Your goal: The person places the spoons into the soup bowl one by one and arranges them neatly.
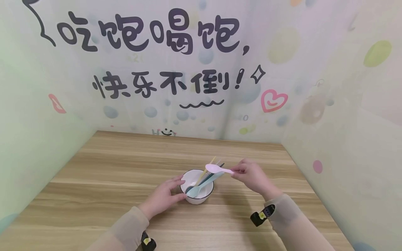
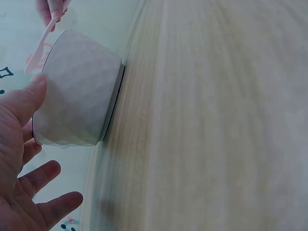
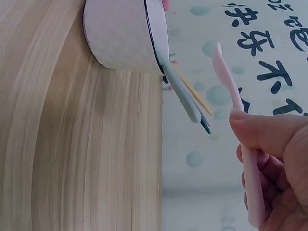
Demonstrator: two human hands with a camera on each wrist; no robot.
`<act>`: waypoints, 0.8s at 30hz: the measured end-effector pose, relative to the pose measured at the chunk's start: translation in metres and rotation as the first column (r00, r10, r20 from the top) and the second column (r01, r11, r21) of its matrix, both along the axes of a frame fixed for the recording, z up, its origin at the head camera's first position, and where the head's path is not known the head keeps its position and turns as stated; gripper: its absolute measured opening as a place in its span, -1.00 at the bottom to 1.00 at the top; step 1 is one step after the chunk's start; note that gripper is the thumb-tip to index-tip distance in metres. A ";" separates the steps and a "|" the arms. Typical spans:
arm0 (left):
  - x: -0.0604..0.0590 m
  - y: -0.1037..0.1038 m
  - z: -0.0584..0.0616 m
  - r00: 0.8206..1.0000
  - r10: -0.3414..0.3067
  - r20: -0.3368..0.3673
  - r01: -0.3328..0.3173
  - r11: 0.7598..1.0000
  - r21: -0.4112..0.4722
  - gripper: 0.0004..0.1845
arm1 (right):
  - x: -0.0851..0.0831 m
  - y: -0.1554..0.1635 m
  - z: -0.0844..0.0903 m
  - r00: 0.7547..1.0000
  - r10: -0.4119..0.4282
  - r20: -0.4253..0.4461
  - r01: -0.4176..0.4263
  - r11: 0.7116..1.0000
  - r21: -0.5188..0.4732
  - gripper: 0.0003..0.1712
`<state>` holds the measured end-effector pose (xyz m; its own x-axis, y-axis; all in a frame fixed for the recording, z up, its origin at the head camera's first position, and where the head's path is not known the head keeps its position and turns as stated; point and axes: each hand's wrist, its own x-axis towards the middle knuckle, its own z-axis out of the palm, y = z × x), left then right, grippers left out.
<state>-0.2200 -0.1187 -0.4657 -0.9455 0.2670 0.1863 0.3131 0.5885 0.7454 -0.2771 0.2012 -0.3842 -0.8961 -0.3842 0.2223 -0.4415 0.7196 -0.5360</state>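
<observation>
A white bowl (image 1: 201, 199) (image 2: 79, 91) (image 3: 122, 33) with a dark rim stands on the wooden table (image 1: 119, 167), near its front middle. Several utensils lean out of it to the right: a light blue spoon (image 1: 196, 190) (image 3: 180, 89), a thin yellow stick (image 1: 208, 168) (image 3: 195, 91) and darker handles. My left hand (image 1: 176, 190) (image 2: 29, 125) rests against the bowl's left side, thumb touching its wall, the other fingers spread and relaxed. My right hand (image 1: 235, 171) (image 3: 243, 144) pinches the handle of a pink spoon (image 1: 216, 169) (image 2: 41, 45) (image 3: 231, 91), held level just above the bowl's right rim.
Printed panels wall in the table on the left (image 1: 28, 139), back (image 1: 188, 87) and right (image 1: 345, 157). Bare wood lies left of the bowl, behind it and along the front edge. A black strap sits on each wrist (image 1: 262, 215).
</observation>
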 end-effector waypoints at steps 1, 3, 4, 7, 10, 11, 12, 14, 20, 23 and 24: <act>0.000 0.000 0.000 1.000 0.000 -0.001 0.000 1.000 0.000 -0.41 | 0.000 -0.001 0.000 1.000 0.004 -0.001 -0.004 1.000 0.002 -0.85; 0.000 0.000 0.000 1.000 -0.002 -0.005 0.002 1.000 -0.001 -0.41 | 0.000 -0.003 -0.001 1.000 0.019 -0.011 -0.018 1.000 0.010 -0.85; 0.000 0.000 0.000 1.000 -0.003 -0.006 0.003 1.000 0.000 -0.41 | 0.000 -0.003 -0.001 0.999 0.029 -0.016 -0.029 1.000 0.012 -0.85; 0.000 0.000 0.000 1.000 -0.003 -0.005 0.003 1.000 -0.002 -0.41 | 0.001 -0.005 -0.002 0.998 0.063 -0.028 -0.062 0.998 0.017 -0.85; 0.000 0.000 0.000 1.000 -0.003 -0.003 0.003 1.000 0.000 -0.41 | 0.001 -0.008 -0.001 0.995 0.095 -0.029 -0.095 0.995 0.015 -0.85; 0.000 0.000 0.000 1.000 -0.003 -0.003 0.003 1.000 0.000 -0.41 | 0.002 -0.009 -0.001 0.994 0.103 -0.028 -0.103 0.995 0.016 -0.85; 0.000 0.000 0.000 1.000 -0.003 -0.003 0.003 1.000 0.000 -0.41 | 0.002 -0.010 -0.002 0.994 0.109 -0.023 -0.109 0.994 0.015 -0.85; 0.000 0.000 0.000 1.000 -0.003 -0.007 0.003 1.000 0.000 -0.41 | 0.002 -0.011 -0.002 0.992 0.124 -0.018 -0.123 0.992 0.022 -0.86; 0.001 0.000 0.001 1.000 -0.005 -0.013 0.005 1.000 -0.002 -0.42 | 0.001 -0.016 -0.006 0.989 0.145 0.006 -0.146 0.988 0.055 -0.87; 0.001 0.000 0.001 1.000 -0.006 -0.014 0.006 1.000 -0.001 -0.42 | 0.002 -0.018 -0.006 0.989 0.148 0.015 -0.148 0.987 0.065 -0.87; 0.001 0.000 0.001 1.000 -0.006 -0.014 0.006 1.000 0.000 -0.42 | 0.002 -0.019 -0.006 0.988 0.153 0.012 -0.154 0.986 0.070 -0.87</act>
